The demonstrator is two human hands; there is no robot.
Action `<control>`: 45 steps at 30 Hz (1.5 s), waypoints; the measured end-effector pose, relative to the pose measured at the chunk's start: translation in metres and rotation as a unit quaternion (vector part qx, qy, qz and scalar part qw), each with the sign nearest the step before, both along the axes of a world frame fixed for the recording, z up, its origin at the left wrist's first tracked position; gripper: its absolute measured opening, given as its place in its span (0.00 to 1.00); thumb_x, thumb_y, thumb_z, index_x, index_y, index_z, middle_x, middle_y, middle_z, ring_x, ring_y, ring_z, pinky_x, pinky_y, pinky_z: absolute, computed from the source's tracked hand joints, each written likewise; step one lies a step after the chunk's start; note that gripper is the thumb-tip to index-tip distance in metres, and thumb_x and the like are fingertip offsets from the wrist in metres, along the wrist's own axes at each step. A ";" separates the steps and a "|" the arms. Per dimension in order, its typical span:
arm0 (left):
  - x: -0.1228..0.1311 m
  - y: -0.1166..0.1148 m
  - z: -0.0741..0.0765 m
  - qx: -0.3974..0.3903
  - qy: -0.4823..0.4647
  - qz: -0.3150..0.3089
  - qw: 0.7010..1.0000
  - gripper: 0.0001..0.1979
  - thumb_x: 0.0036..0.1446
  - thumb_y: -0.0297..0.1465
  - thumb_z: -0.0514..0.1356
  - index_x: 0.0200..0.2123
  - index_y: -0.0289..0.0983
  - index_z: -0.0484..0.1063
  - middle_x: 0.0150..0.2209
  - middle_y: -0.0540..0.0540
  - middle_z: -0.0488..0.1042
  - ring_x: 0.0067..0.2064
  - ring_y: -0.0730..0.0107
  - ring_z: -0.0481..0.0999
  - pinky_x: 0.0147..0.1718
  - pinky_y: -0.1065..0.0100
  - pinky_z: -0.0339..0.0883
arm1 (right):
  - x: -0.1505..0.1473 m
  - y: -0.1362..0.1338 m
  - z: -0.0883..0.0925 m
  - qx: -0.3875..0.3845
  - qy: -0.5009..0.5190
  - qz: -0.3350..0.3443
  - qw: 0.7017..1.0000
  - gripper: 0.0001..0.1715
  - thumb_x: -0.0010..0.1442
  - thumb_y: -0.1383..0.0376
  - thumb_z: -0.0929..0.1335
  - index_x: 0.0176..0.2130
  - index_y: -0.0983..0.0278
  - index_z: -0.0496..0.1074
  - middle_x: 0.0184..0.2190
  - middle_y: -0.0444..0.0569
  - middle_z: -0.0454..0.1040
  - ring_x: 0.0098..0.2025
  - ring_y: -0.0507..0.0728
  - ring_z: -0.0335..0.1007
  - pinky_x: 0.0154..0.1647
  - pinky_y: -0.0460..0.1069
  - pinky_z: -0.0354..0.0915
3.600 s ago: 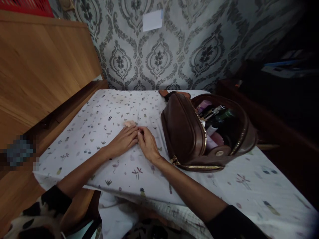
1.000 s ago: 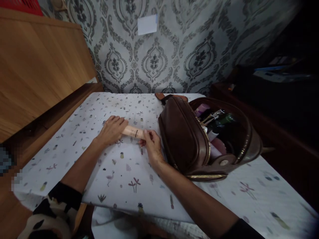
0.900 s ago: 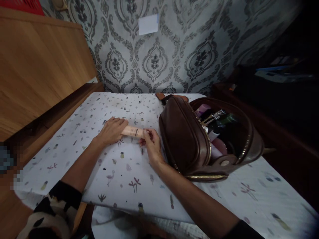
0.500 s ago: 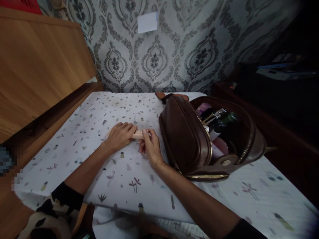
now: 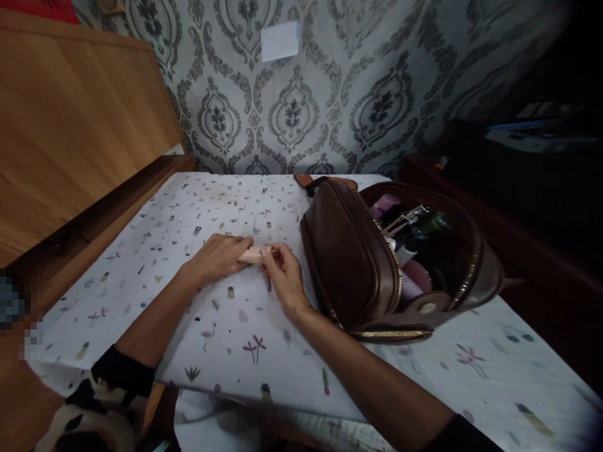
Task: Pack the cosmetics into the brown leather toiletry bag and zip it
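Observation:
A small pale beige cosmetic tube [image 5: 252, 254] lies level between my two hands, just above or on the patterned tablecloth. My left hand [image 5: 217, 257] has its fingers closed over the tube's left end, hiding that end. At the other end, my right hand [image 5: 284, 275] pinches the tube between thumb and fingers. Right beside my right hand stands a brown leather makeup bag [image 5: 346, 257], unzipped, with its lid folded back. Inside it are a pink-purple tube [image 5: 385, 204], brushes [image 5: 405, 220], a green-capped item [image 5: 436, 223] and other cosmetics.
White printed cloth [image 5: 226, 351] covers the table. A wooden cabinet [image 5: 85, 119] rises at the left, and patterned wallpaper [image 5: 292, 119] with a white card [image 5: 280, 41] is behind. Dark furniture [image 5: 518, 188] borders the right side.
My left hand has shifted slightly left and its fingers lie flatter, so more of the tube shows between the hands. The right hand keeps its pinch. The bag has not moved.

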State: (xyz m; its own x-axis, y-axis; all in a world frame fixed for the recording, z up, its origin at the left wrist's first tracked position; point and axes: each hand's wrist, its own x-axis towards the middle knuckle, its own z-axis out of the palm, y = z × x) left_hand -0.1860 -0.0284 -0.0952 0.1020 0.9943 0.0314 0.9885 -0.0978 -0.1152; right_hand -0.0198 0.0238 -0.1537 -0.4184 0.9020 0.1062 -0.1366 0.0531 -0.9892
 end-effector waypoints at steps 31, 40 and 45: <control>0.004 0.001 -0.006 0.110 0.074 -0.018 0.991 0.07 0.63 0.27 0.57 0.45 0.37 0.70 0.39 0.40 0.77 0.42 0.54 0.77 0.41 0.58 0.64 | -0.001 0.000 -0.004 -0.038 0.017 -0.022 0.999 0.23 0.58 0.43 0.68 0.38 0.58 0.66 0.35 0.47 0.69 0.35 0.56 0.68 0.27 0.48 0.63; 0.008 0.002 -0.008 0.086 0.061 -0.020 0.994 0.09 0.68 0.37 0.56 0.45 0.38 0.70 0.40 0.42 0.78 0.42 0.57 0.77 0.36 0.62 0.64 | 0.000 0.003 -0.001 -0.023 0.018 -0.013 0.999 0.20 0.58 0.47 0.68 0.40 0.60 0.69 0.31 0.43 0.67 0.29 0.52 0.64 0.26 0.47 0.60; 0.011 0.003 -0.009 0.091 0.065 -0.040 0.993 0.04 0.66 0.27 0.56 0.44 0.37 0.69 0.41 0.41 0.77 0.43 0.56 0.77 0.39 0.60 0.65 | -0.001 0.001 0.001 -0.058 0.026 -0.012 0.998 0.21 0.57 0.47 0.68 0.40 0.60 0.68 0.29 0.42 0.68 0.27 0.52 0.67 0.24 0.47 0.62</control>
